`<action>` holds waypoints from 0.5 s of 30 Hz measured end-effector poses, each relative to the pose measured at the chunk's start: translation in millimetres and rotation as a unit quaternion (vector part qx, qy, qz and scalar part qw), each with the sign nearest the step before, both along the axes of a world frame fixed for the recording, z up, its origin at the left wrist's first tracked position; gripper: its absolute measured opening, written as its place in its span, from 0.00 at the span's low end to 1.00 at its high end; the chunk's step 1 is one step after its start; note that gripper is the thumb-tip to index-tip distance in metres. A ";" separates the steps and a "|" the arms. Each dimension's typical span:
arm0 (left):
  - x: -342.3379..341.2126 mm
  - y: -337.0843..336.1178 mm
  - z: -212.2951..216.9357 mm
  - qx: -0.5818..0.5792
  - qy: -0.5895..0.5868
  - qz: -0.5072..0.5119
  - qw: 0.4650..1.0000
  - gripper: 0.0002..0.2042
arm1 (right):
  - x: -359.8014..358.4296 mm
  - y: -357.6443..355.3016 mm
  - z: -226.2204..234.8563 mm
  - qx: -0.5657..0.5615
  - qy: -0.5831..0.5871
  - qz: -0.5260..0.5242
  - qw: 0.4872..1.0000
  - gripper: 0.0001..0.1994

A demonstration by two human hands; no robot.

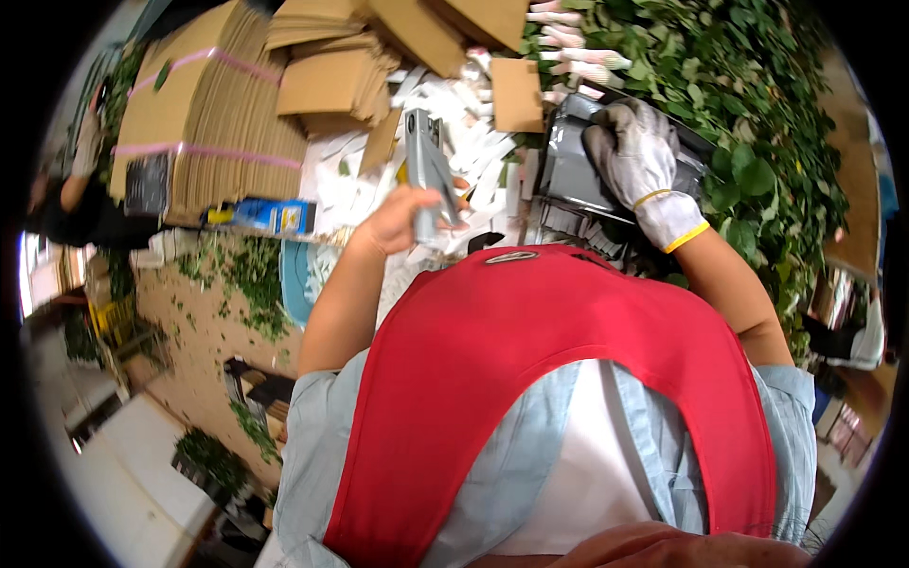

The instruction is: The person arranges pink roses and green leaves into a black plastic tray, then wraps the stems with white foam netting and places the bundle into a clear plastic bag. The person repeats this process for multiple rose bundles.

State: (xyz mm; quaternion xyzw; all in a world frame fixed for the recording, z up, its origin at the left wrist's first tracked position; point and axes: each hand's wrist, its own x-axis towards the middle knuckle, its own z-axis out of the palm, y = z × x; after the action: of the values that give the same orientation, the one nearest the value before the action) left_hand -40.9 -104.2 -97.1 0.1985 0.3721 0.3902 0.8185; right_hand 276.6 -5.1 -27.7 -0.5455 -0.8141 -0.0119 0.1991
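Note:
My bare left hand (402, 220) is closed around a long silver-grey handheld thing (431, 170). It stands tilted, with dark round spots at its far end; its exact kind I cannot make out. Below it, white paper strips (459, 123) lie scattered over the work surface. To the right, my right hand (644, 156) wears a whitish work glove with a yellow cuff edge. Its fingers are bent and pressed together over a shiny dark grey plastic container (571, 156). What lies under the glove, and the fingertips themselves, are hidden.
Bundled cardboard sheets (232, 123) tied with pink strap stand at the left, with loose cardboard (331, 85) behind. Green leafy stems (757, 104) and pink-white wrapped bunches (578, 47) fill the far right. A blue tub (295, 284) sits left of me; another person's arm (80, 170) shows far left.

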 end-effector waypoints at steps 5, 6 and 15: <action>70.8 56.0 38.5 0.290 0.405 -0.190 0.846 0.46 | -0.1 3.1 -2.4 -0.007 0.051 0.016 0.999 0.13; 73.2 66.2 41.6 0.299 0.402 -0.224 0.836 0.45 | 1.7 3.4 -3.2 -0.023 0.045 0.003 0.999 0.14; 71.6 102.1 23.2 0.357 0.383 -0.279 0.805 0.38 | 0.6 2.5 -0.5 -0.048 0.006 -0.043 0.998 0.18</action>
State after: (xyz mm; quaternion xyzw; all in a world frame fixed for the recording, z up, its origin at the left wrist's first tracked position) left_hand 30.7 -2.2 -73.9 0.7051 0.4185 0.1428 0.5544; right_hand 277.2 -2.7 -28.2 -0.5889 -0.7884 0.0222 0.1765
